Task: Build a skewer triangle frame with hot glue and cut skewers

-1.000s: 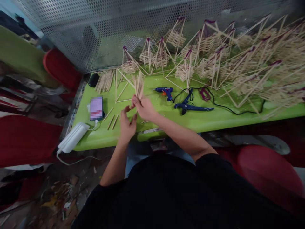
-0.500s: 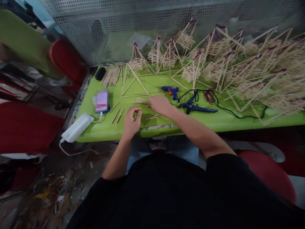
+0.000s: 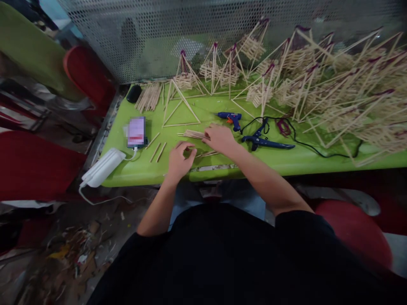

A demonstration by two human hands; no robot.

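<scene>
My right hand (image 3: 220, 137) is closed on one end of a small bundle of thin wooden sticks (image 3: 193, 134), which points left just above the green tabletop or on it; I cannot tell which. Just left of and below it, my left hand (image 3: 180, 160) is open, with its fingers curved and a gap between thumb and forefinger. A few loose sticks (image 3: 208, 153) lie between the hands and the near table edge. Further left are more short sticks (image 3: 161, 152). Behind the bundle stands a triangular stick frame (image 3: 182, 124).
A blue glue gun (image 3: 230, 116) and dark blue cutters (image 3: 267, 143) lie to the right. Many stick structures with purple tops (image 3: 260, 95) crowd the right and back. A stick pile (image 3: 149, 96), a phone (image 3: 136, 131) and a white power bank (image 3: 103, 167) are on the left.
My left hand has shifted slightly right, and its thumb and forefinger have come further apart. My right hand still grips the sticks. The whole view has moved a little.
</scene>
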